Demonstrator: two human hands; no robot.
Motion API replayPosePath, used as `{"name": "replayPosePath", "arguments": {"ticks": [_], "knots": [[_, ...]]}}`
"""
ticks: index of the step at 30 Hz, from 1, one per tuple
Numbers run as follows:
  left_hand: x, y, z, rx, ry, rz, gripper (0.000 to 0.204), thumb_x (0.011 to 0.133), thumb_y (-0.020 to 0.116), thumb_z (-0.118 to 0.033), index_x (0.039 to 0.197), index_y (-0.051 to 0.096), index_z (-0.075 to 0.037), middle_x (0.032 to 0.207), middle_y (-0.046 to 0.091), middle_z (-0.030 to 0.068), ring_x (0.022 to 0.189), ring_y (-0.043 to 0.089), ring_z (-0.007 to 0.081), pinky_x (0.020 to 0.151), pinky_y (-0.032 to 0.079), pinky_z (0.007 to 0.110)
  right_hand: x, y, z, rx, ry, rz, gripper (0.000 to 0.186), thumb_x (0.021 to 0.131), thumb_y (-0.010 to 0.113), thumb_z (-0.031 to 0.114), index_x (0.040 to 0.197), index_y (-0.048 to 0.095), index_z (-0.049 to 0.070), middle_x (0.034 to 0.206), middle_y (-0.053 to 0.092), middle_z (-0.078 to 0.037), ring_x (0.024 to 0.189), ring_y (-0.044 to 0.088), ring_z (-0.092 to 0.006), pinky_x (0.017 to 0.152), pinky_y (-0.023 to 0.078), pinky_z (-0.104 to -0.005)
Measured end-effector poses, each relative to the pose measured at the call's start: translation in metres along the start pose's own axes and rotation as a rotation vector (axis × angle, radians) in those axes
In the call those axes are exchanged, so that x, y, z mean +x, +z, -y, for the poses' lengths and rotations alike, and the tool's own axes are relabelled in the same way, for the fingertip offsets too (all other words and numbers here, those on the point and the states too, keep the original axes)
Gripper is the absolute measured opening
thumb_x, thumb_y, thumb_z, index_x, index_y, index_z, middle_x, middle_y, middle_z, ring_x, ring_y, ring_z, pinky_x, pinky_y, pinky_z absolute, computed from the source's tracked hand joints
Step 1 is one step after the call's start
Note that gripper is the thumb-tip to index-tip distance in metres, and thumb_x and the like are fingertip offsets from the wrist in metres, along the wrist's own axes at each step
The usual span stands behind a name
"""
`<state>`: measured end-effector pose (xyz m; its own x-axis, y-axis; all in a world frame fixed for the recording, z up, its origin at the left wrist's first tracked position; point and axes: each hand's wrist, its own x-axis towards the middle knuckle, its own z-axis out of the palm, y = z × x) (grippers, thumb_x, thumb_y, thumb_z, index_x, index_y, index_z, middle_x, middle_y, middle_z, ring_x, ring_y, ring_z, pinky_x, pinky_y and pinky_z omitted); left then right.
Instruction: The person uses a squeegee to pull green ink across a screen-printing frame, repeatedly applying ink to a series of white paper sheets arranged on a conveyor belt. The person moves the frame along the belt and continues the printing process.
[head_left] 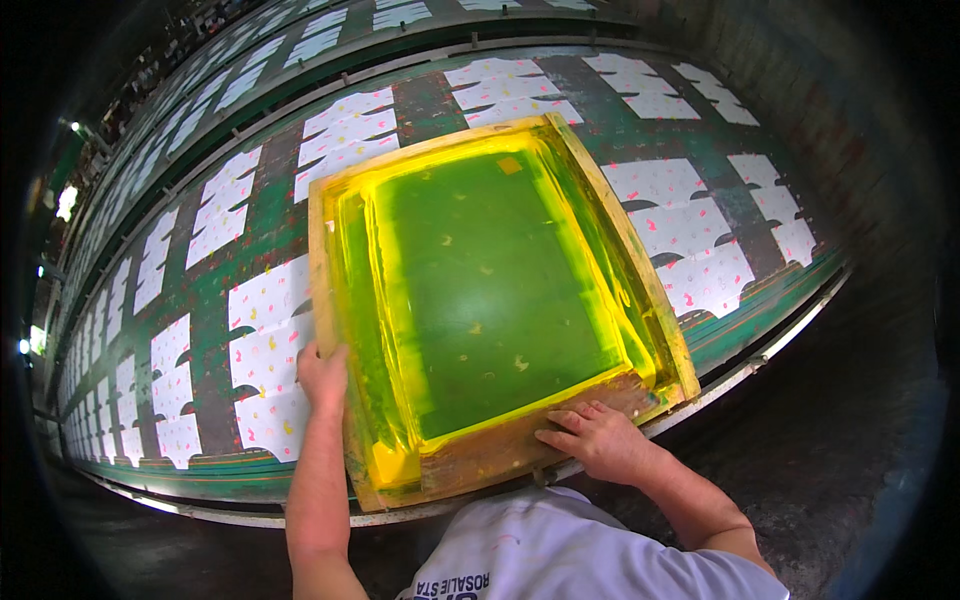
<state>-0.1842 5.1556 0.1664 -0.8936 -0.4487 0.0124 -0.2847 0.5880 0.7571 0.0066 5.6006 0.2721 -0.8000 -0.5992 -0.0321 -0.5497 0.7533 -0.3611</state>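
Two-handed steadying seems the step, left hand (325,378) clasping, right hand (598,440) spread, framed screen (480,300) between; shifting it likely needs level support.

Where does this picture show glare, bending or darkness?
Head view: soft glare on the rectangular green screen in a yellow-smeared wooden frame; head view: the long green table bows toward the rim; head view: bright white lights flare at far left, corners fall to black, and the dark grey floor shows little detail.
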Motion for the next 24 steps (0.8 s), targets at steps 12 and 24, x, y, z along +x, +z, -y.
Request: {"name": "replayPosePath", "arguments": {"ticks": [12,24], "knots": [[-0.005,-0.006,0.0,-0.001,0.141,0.045,0.035,0.09,0.073,-0.017,0.122,0.078,-0.003,0.122,0.072,0.0249,0.117,0.069,0.0473,0.102,0.056,0.054,0.052,-0.009,0.039,-0.096,0.046,0.019,0.05,0.082,0.073,0.007,0.132,0.078,0.012,0.115,0.08,-0.013,0.111,0.078,-0.035,0.098,0.062,-0.0474],[-0.005,-0.005,-0.003,0.107,0.109,0.012,0.035,0.09,0.076,-0.019,0.117,0.073,0.002,0.125,0.068,0.021,0.119,0.066,0.0455,0.101,0.057,0.057,0.07,0.027,0.054,-0.204,0.067,-0.186,0.054,0.077,0.071,0.001,0.129,0.081,0.014,0.118,0.08,-0.012,0.106,0.077,-0.035,0.095,0.061,-0.0485]]}}
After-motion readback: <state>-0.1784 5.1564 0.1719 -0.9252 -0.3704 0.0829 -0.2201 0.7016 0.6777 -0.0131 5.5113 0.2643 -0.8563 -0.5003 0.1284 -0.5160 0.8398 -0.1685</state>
